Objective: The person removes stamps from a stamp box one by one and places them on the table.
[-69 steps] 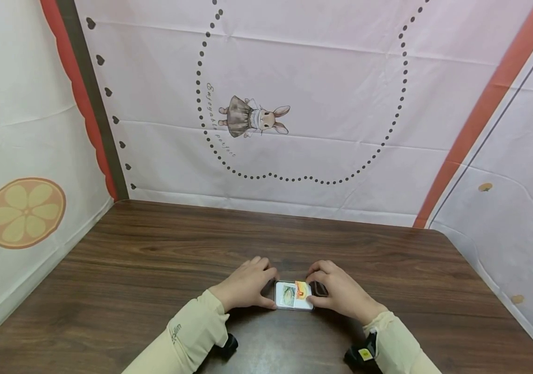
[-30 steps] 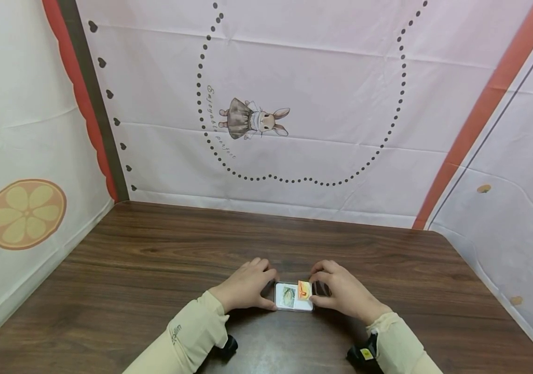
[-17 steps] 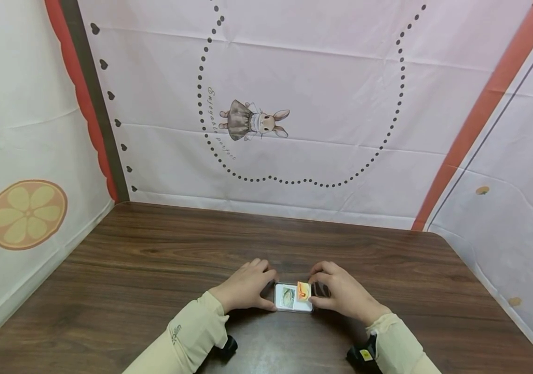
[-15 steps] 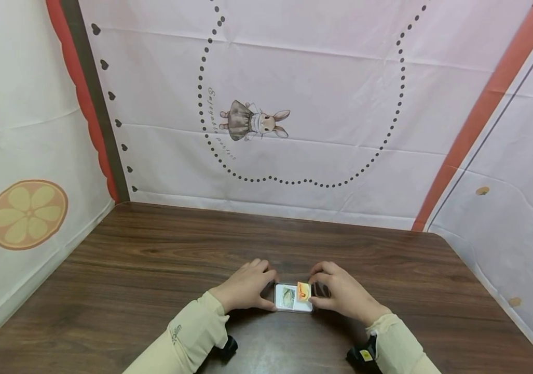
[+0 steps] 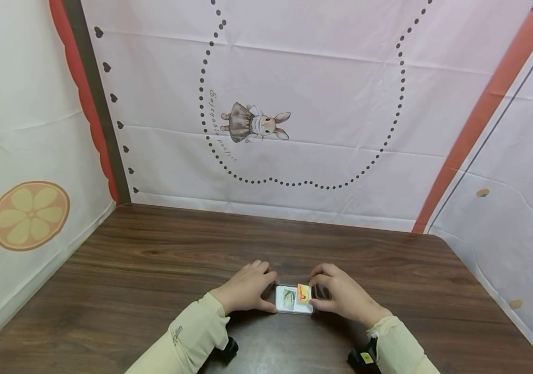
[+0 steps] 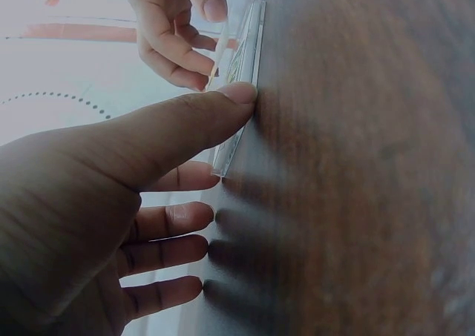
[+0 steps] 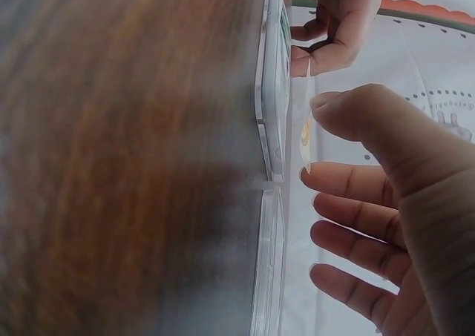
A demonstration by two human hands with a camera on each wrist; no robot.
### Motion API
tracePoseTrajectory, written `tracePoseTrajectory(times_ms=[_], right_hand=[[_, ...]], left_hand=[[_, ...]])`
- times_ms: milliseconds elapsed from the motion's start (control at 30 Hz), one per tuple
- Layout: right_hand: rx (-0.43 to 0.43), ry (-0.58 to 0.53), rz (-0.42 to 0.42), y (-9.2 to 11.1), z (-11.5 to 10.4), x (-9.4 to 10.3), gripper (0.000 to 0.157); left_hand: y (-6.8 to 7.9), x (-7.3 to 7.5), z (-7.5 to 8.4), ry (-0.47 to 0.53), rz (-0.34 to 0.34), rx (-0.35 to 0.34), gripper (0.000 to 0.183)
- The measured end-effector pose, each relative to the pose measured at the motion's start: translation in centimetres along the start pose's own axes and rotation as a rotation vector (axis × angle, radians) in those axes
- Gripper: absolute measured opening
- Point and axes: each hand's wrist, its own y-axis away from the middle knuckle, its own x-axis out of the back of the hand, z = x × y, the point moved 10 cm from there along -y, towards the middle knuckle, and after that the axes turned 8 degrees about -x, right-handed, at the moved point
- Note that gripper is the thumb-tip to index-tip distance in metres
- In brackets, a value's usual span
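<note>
In the head view a flat clear case (image 5: 298,307) with a white inside lies on the table. A small green picture (image 5: 289,298) is on its left half. My left hand (image 5: 249,290) grips the case's left end, thumb on the near edge and index fingertip at the far edge. Between thumb and index finger my right hand (image 5: 341,294) pinches a small orange-and-yellow picture sticker (image 5: 303,293). In the right wrist view this sticker (image 7: 306,132) stands just above the white surface (image 7: 277,91). Another clear flat part (image 7: 269,265) adjoins the case below the right fingers.
The dark wooden table (image 5: 173,244) extends around both hands. Behind it hangs a pale printed cloth (image 5: 331,104) with a rabbit figure, and similar cloth closes both sides. Black wrist cameras (image 5: 227,350) sit under the sleeves.
The sticker has shifted slightly right over the case with the right hand, its angle changing a little. The left hand keeps its hold. The head view has tilted slightly.
</note>
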Motion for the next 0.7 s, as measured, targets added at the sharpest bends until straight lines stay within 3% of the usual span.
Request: tracePoseTrajectory(times_ms=[700], right_hand=[[-0.005, -0.009, 0.003, 0.38, 0.43, -0.04, 0.023]], left_hand=[[-0.05, 0.03, 0.02, 0.002, 0.001, 0.005, 0.05]])
